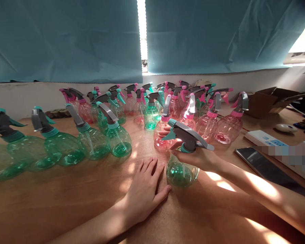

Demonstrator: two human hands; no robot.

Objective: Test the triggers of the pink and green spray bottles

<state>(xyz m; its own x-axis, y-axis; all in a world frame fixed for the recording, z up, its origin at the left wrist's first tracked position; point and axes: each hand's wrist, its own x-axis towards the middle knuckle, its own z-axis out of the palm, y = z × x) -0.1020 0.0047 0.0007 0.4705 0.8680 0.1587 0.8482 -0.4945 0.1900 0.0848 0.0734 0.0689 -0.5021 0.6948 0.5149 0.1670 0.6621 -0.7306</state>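
Note:
My left hand (144,191) lies flat on the wooden table with its fingers stretched out. Its thumb points toward the base of a clear green spray bottle (181,173) with a grey and teal trigger head. My right hand (202,157) is wrapped round that bottle just below the head; part of the hand is hidden behind the head. Just beyond it stands a pink spray bottle (160,134). A row of green spray bottles runs off to the left, the nearest one (118,142) upright beyond my left hand.
Several more pink and green spray bottles crowd the back of the table (96,203) below blue curtains (66,40). To the right lie a black phone (264,166), a white power strip (266,139), a white mouse (286,128) and an open cardboard box (268,103).

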